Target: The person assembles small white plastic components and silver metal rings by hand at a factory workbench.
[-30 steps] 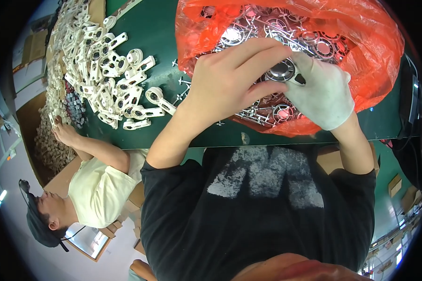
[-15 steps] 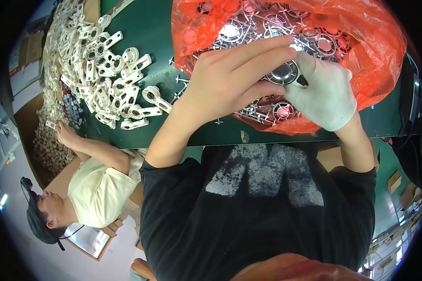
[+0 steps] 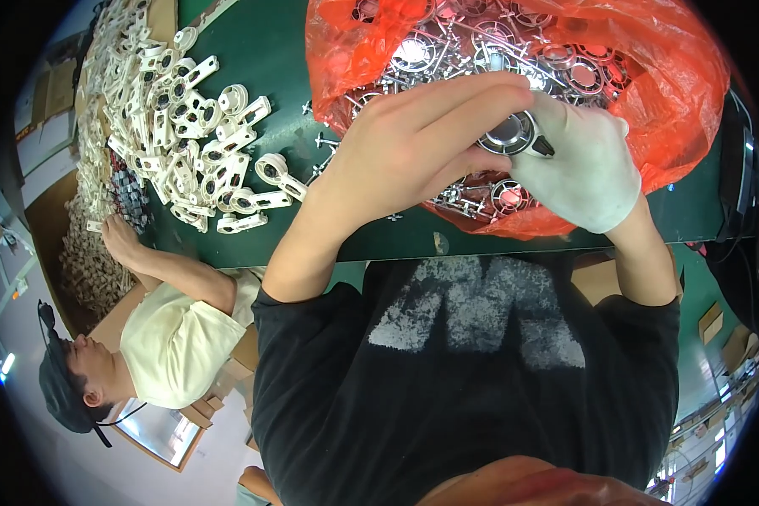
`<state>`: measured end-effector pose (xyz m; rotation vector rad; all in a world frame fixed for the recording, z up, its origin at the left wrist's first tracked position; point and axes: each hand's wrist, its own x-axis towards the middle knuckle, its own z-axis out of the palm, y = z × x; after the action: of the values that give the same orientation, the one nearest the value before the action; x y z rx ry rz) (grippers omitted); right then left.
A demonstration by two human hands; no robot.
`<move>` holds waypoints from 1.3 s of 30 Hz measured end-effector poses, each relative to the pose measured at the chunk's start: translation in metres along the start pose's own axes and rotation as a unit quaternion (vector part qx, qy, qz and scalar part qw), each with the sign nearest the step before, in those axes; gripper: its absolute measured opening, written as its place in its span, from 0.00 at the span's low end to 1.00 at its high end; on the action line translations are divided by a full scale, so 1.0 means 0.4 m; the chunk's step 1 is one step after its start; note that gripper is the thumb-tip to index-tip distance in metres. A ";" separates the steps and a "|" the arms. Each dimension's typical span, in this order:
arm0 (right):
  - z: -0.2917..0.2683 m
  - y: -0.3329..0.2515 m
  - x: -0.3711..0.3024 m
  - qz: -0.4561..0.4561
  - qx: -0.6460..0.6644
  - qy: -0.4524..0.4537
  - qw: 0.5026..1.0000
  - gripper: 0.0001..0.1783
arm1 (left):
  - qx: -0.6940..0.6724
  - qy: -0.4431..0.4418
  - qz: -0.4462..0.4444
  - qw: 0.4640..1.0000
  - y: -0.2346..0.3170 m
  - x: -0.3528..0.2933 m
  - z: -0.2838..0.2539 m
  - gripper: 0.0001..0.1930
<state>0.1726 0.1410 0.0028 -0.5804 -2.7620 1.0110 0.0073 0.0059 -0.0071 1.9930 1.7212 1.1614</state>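
Observation:
My bare left hand (image 3: pixel 396 152) and my right hand (image 3: pixel 584 164), in a pale glove, meet over the front of an open red plastic bag (image 3: pixel 679 139). Between them is a round part (image 3: pixel 509 133) with a shiny silver ring and a dark centre. Fingers of both hands close on its edges, and a small black piece shows beside the gloved thumb. The left fingertips reach across the top of the part, hiding some of it. Inside the bag, under and beyond my hands, lie many silver spoked rings (image 3: pixel 584 78) and thin silver sprues.
Cream-white plastic parts with round heads (image 3: pixel 198 114) are heaped on the green table (image 3: pixel 291 80) to the left. A co-worker (image 3: pixel 173 346) reaches toward the heap's near end. Dark objects with a cable (image 3: pixel 738 160) stand at the right edge.
The round part has tilted slightly between my fingers, and my hands have shifted only a little. The co-worker's head has moved slightly to the left.

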 end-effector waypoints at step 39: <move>0.015 0.022 -0.007 -0.180 0.055 0.088 0.978 0.15 | -0.269 0.036 -0.034 0.962 0.006 0.011 0.006 0.17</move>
<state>0.1762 0.1423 -0.0075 -0.1350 -2.5100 0.9645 0.0106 0.0099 -0.0053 1.5644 1.3005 1.4965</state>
